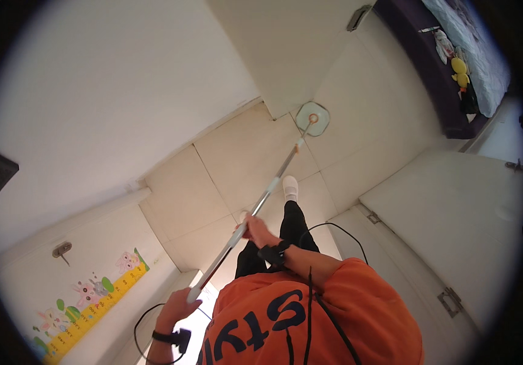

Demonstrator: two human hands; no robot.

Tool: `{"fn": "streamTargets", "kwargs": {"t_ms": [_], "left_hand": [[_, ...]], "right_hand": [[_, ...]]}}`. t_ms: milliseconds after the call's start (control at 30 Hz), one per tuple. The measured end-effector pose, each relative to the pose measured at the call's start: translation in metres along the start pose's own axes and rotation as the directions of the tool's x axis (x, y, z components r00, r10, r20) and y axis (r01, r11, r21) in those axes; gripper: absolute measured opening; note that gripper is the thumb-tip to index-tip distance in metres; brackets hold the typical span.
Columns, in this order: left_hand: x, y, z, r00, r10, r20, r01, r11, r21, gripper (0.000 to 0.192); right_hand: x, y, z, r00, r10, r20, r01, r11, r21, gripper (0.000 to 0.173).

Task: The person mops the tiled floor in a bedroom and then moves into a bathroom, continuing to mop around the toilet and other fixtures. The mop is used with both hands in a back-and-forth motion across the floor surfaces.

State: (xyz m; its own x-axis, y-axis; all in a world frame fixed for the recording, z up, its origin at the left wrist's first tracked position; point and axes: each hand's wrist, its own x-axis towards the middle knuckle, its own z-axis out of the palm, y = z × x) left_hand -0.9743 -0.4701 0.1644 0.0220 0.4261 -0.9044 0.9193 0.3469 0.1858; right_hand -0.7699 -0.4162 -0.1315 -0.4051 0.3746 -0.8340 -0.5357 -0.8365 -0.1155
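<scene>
A flat mop with a long metal and white handle (283,167) slants across the view. Its pale octagonal mop head (307,127), joined by an orange swivel, lies flat on the tiled floor (225,169) by the bottom corner of a white door (284,50). My left hand (177,306) grips the handle's top end, low at the left. Farther down the shaft, my right hand (254,230) is closed around its grip section. Both wrists carry black straps with cables. One white shoe (290,186) stands beside the shaft; the other is mostly hidden behind my right hand.
A white wall (120,96) runs along the left. Another door (61,283) bears a yellow height-chart sticker (102,310). On the right is an open white door (444,200) with metal hinges. A dark purple bed (419,59) holds a yellow plush toy (460,73).
</scene>
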Motion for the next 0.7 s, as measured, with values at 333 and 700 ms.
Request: {"fn": "streamTargets", "kwargs": {"t_ms": [333,700], "left_hand": [[0.05,-0.014,0.043,0.989,0.103,-0.103,-0.121,0.974,-0.192,0.041],[-0.114,-0.263,0.14,0.973,-0.196,-0.124,0.16,0.955,-0.249,0.039]], "right_hand": [[0.051,-0.001,-0.029,0.9,-0.339,-0.273,0.262,0.923,-0.282,0.034],[0.061,0.311,0.092,0.954,-0.169,-0.247,0.01,0.842,-0.539,0.043]]}}
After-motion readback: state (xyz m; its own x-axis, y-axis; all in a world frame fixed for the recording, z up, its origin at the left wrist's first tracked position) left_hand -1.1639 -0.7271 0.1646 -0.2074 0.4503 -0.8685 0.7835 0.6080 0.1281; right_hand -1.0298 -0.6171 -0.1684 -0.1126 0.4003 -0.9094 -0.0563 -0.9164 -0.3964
